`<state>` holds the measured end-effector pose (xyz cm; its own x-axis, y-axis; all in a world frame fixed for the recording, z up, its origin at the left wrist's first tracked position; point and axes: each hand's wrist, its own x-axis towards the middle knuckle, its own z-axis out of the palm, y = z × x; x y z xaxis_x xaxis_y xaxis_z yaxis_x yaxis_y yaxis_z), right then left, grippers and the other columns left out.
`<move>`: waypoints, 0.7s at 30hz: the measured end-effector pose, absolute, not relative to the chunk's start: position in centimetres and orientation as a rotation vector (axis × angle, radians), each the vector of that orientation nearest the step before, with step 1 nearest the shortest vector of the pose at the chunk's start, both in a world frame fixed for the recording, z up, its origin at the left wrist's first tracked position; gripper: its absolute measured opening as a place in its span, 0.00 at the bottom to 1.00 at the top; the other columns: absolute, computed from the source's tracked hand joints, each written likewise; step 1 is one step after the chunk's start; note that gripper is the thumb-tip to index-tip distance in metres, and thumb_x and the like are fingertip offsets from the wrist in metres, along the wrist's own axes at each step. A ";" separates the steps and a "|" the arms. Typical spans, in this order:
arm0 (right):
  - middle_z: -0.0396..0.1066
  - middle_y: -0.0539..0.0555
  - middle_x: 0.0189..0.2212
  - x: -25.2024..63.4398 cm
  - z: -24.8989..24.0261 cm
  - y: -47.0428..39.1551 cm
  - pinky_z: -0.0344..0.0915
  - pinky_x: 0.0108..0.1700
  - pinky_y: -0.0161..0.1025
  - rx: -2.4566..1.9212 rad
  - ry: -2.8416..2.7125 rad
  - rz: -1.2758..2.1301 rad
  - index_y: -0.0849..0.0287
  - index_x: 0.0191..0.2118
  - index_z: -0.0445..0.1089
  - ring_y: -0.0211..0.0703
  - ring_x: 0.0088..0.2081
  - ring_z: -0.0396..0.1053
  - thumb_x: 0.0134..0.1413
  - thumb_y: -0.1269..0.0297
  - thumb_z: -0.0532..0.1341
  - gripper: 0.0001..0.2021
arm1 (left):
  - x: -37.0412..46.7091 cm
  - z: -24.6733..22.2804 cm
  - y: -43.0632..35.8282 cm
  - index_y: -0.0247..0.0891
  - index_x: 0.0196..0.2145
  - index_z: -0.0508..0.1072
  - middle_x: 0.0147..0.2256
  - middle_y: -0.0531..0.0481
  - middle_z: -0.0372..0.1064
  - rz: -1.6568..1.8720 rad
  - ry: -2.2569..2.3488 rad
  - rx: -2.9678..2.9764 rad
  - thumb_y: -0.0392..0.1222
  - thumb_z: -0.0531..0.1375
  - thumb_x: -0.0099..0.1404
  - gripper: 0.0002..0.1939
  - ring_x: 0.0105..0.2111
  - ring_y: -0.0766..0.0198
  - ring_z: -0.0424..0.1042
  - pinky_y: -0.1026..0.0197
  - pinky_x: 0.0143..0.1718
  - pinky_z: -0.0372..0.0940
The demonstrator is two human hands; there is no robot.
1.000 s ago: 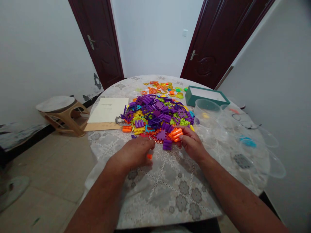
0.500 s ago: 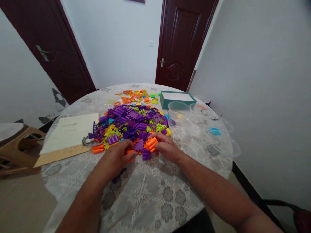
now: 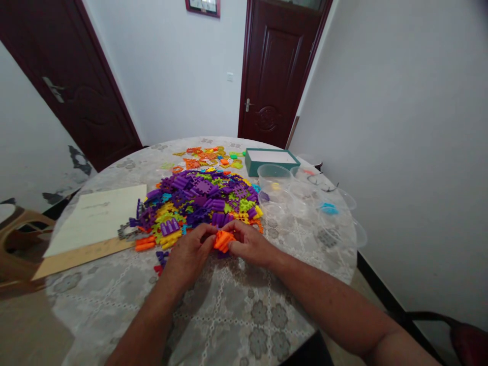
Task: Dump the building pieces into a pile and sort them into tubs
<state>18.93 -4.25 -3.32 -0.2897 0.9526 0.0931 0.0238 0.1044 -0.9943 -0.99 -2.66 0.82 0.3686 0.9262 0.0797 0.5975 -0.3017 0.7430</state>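
Close together at the near edge of the pile, both my hands are closed on orange plastic building blocks [image 3: 224,241], ribbed with tube-like ridges. My right hand [image 3: 249,245] grips them from the right, thumb in front and fingers behind. My left hand [image 3: 193,250] pinches at their left side; its fingertips partly hide what they hold. Whether the orange pieces are joined cannot be made out. Just beyond lies the heap of interlocking blocks [image 3: 204,188], mostly purple with yellow, green and blue ones. A purple piece shows partly beneath my hands.
Clear plastic tubs [image 3: 275,175] stand on the right, some with a few pieces inside. Behind them is a green box [image 3: 272,161]. Left of the heap lie a paper sheet [image 3: 99,213] and a wooden ruler [image 3: 84,257]. Orange and yellow pieces [image 3: 208,156] are scattered at the back.
My hands have come together, my right hand bringing its orange block left to meet my left hand at the orange piece there. The camera view has shifted slightly.
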 end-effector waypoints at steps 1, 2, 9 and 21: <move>0.72 0.48 0.37 19.0 -3.4 -4.3 0.65 0.35 0.33 -1.016 -1.515 1.305 0.55 0.48 0.70 0.37 0.34 0.69 0.53 0.70 0.64 0.16 | -0.9 0.8 -2.6 0.44 0.46 0.78 0.44 0.51 0.80 0.694 1.309 2.010 0.49 0.53 0.71 0.16 0.44 0.56 0.77 0.57 0.45 0.66; 0.72 0.48 0.37 19.0 -3.4 -4.3 0.65 0.35 0.33 -1.029 -1.531 1.280 0.54 0.49 0.70 0.37 0.34 0.69 0.53 0.70 0.64 0.16 | -0.8 0.8 -2.6 0.43 0.47 0.77 0.44 0.50 0.80 0.708 1.305 2.012 0.49 0.53 0.71 0.16 0.44 0.56 0.77 0.56 0.46 0.67; 0.71 0.49 0.41 19.3 -2.4 -4.5 0.62 0.29 0.31 -1.053 -1.527 1.242 0.53 0.50 0.67 0.34 0.30 0.67 0.52 0.70 0.65 0.18 | -0.7 0.7 -2.8 0.43 0.47 0.77 0.46 0.49 0.79 0.767 1.244 2.024 0.48 0.52 0.72 0.16 0.46 0.55 0.77 0.55 0.49 0.68; 0.72 0.47 0.32 23.7 2.0 -4.6 0.61 0.26 0.31 -1.091 -1.695 1.209 0.51 0.55 0.69 0.35 0.25 0.65 0.56 0.64 0.66 0.20 | -1.2 2.2 -3.2 0.43 0.49 0.75 0.47 0.47 0.80 0.842 1.216 1.914 0.54 0.54 0.71 0.18 0.45 0.54 0.79 0.55 0.47 0.72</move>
